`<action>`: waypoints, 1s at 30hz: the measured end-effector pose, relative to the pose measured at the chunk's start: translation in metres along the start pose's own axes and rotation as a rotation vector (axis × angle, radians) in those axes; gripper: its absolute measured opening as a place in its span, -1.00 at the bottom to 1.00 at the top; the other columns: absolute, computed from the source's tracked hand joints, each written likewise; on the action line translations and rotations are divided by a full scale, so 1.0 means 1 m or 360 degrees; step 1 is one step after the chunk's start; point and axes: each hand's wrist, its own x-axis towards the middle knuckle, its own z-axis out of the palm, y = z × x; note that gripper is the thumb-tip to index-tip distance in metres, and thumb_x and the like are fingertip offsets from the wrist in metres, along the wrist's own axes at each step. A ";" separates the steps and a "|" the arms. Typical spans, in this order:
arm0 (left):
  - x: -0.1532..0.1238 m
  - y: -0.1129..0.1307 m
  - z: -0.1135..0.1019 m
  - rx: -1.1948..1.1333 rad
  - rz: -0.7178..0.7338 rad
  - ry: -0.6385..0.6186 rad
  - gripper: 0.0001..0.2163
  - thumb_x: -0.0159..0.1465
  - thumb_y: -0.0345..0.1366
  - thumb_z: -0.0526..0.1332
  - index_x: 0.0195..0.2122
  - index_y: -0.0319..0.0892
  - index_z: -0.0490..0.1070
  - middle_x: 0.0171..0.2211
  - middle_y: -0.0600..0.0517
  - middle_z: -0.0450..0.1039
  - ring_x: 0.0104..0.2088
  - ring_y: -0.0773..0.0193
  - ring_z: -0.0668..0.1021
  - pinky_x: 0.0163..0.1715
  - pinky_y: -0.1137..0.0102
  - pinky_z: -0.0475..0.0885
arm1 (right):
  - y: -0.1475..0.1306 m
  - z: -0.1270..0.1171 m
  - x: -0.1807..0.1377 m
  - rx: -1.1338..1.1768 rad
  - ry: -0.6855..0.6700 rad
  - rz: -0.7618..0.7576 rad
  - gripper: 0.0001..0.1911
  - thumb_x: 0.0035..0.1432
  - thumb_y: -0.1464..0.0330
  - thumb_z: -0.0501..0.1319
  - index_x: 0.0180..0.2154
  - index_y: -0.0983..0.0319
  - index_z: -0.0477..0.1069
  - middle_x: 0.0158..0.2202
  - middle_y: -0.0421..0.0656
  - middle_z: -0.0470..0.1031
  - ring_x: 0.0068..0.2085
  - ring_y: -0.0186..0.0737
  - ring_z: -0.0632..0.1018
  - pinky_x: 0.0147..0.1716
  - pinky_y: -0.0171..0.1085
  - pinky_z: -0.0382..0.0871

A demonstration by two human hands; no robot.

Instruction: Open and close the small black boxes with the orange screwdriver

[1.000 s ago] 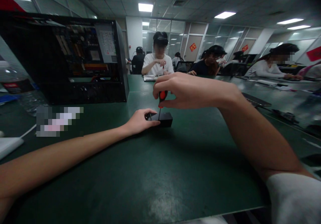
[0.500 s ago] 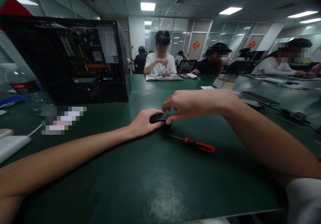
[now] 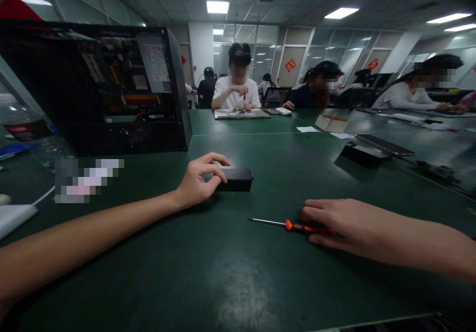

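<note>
A small black rectangular box (image 3: 238, 179) lies on the green table in front of me. My left hand (image 3: 203, 178) curls round its left end, thumb and fingers resting on it and covering that end. To the right, a screwdriver with a red and black handle (image 3: 292, 225) points its thin metal shaft leftward. My right hand (image 3: 334, 223) has its fingers and thumb on either side of the handle, hiding most of it.
An opened black computer case (image 3: 178, 89) stands at the back left, beside a plastic bottle (image 3: 29, 129). A small open carton (image 3: 330, 123), a black angled part (image 3: 362, 156) and a dark flat panel (image 3: 385, 144) lie at the right. A person (image 3: 238, 86) sits opposite.
My right hand has left the black box and come down to the screwdriver handle. The screwdriver has shifted toward me and turned slightly. My left hand stays at the box.
</note>
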 end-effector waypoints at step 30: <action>-0.026 0.000 -0.039 -0.0906 -0.1168 0.0305 -0.79 -0.05 -0.39 0.09 -0.77 -0.12 0.10 -0.69 0.01 0.20 -0.61 0.25 0.31 -0.56 0.32 0.18 | 0.067 0.009 0.073 0.0085 0.0458 -0.0211 -0.70 0.34 0.15 0.13 -0.18 0.27 0.39 -0.33 -0.08 0.50 -0.36 -0.26 0.48 -0.35 -0.30 0.27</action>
